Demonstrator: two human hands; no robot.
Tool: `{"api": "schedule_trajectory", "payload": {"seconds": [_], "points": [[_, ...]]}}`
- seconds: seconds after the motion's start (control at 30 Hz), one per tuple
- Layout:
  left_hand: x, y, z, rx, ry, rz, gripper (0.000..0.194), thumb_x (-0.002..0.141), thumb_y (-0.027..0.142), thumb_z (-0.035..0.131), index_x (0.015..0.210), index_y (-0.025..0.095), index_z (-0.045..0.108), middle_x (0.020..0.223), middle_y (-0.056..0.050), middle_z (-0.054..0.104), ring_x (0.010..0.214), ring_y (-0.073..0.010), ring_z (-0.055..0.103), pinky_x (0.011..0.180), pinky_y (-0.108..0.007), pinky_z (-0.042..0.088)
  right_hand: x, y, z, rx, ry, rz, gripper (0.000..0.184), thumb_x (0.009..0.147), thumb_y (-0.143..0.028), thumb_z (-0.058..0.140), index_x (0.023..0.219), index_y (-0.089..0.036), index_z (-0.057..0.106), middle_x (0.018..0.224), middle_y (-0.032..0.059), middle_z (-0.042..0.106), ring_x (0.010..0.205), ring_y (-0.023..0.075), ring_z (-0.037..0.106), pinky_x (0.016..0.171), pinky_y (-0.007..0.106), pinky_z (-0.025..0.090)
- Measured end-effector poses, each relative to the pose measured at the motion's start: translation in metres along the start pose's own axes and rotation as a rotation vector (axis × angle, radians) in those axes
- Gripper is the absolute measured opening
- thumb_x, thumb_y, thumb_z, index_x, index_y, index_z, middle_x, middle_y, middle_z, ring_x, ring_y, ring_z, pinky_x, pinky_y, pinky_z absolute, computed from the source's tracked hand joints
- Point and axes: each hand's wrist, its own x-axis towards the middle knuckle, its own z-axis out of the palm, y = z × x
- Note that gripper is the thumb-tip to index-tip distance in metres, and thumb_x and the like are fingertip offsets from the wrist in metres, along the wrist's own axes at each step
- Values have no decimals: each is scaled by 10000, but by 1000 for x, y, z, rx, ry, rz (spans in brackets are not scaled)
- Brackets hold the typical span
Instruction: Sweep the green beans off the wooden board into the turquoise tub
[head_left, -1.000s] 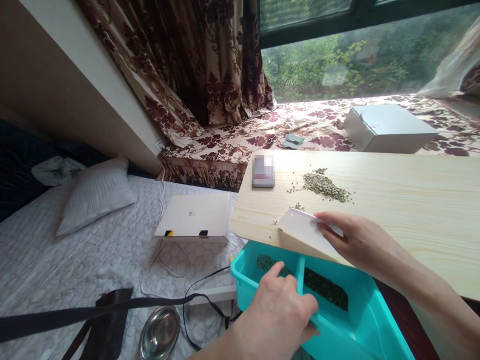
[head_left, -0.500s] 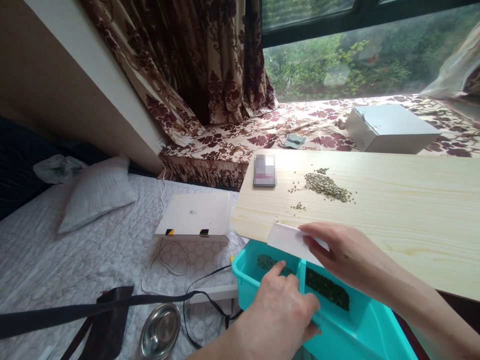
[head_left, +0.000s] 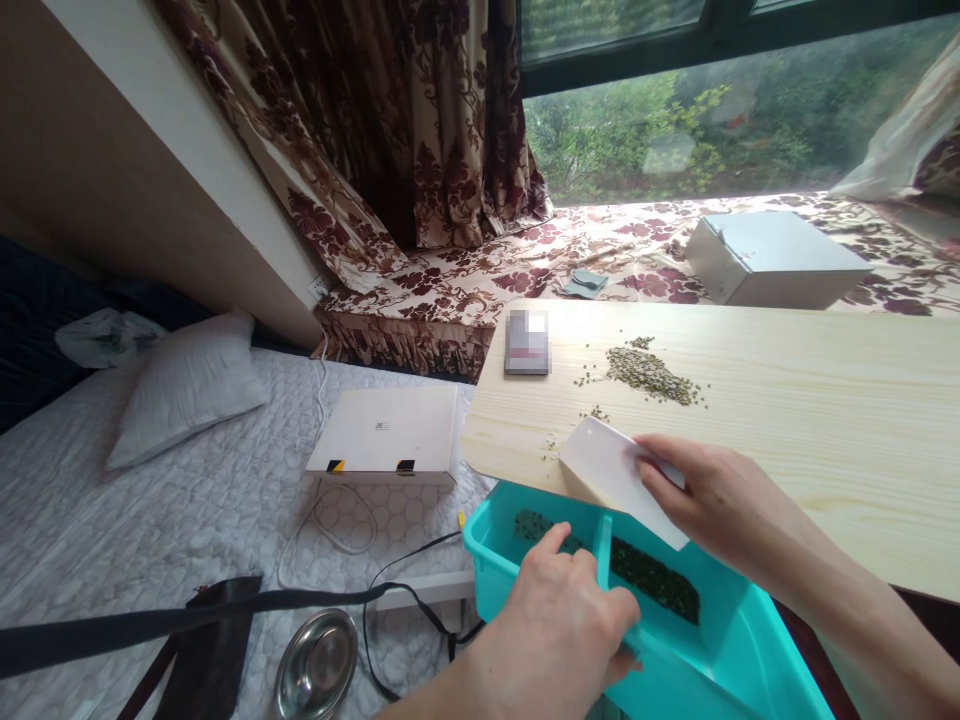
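My right hand [head_left: 705, 480] pinches a white card [head_left: 622, 475], held tilted over the near edge of the wooden table [head_left: 810, 420]. A pile of small greenish-brown beans [head_left: 652, 374] lies farther back, with a few loose beans [head_left: 550, 443] just left of the card. Below the table edge is a turquoise divided bin [head_left: 750, 640]. My left hand [head_left: 562, 610] grips its near rim, thumb and fingers around it, index finger extended over the left compartment. Small beans show in that compartment; dark green bits [head_left: 656, 578] cover the floor of the one right of the divider.
A blurred, dark-edged flat item [head_left: 527, 343] sits at the table's left corner. On the quilted bed are a white box [head_left: 386, 430], a steel bowl [head_left: 316, 662], a pillow [head_left: 187, 390] and black straps [head_left: 300, 600]. A larger white box [head_left: 780, 255] stands on the window seat.
My right hand has moved right and slightly back with the white card, which now leans over the tabletop and uncovers loose beans. My left hand stays at the bin rim.
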Motion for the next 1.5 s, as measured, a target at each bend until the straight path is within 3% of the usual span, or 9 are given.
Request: {"api": "schedule_trajectory", "payload": {"seconds": [0.3,0.77,1.07,1.5], "points": [[-1,1,-6,12,-24,-7,299,855,463,827,870,199,687,744,-14,656,787,-208,661,1110,-469,434,7,9,1,-72,62,3,296,880,-308,453,875,-232,739,741,62,776,605,230,700,493,294,444],[-1,0,-3,35,-8,12,307,859,474,821,867,197,688,733,-17,659,775,-196,665,1116,-453,439,10,9,-2,-6,-56,21,279,853,-304,490,909,-246,757,727,36,769,592,195,679,496,260,419],[-2,-2,6,31,34,21,320,850,480,829,864,198,677,736,-10,651,769,-197,660,1119,-473,434,8,1,1,-19,-41,23,278,864,-310,476,868,-248,747,708,36,760,586,191,666,493,259,401],[0,0,-1,20,-5,23,291,870,454,817,873,194,685,737,-16,661,781,-204,672,1118,-477,434,13,-5,4,-32,-39,-22,257,866,-295,499,896,-247,750,726,34,763,593,181,652,506,257,393]]}}
